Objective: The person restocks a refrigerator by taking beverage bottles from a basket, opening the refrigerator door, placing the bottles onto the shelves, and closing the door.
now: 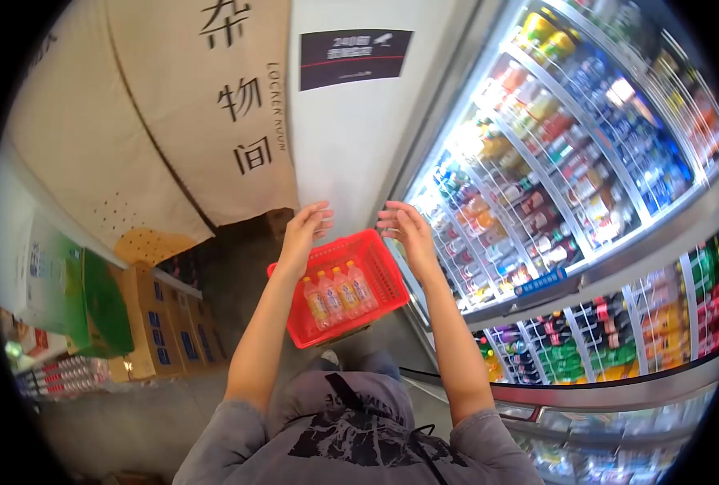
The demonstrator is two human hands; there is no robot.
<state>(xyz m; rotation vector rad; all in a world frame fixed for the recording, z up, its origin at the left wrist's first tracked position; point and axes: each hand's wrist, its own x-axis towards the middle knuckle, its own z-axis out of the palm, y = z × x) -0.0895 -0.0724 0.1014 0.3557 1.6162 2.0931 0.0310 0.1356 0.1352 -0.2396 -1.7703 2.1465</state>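
Four bottles [337, 297] are already set side by side in the red basket [388, 279], caps toward the far side; standing or lying can't be told. Left hand [305, 230] is held open near the far-left corner, fingers slightly curled, nothing gripped. Right hand [409, 230] is open too, near the far-right corner, nothing gripped. Basket contact and what the basket is supported by can't be confirmed. Stocked fridge [618, 267] is seen right, cardboard boxes [143, 311] left. Loading of four is done; anything left can't be judged.
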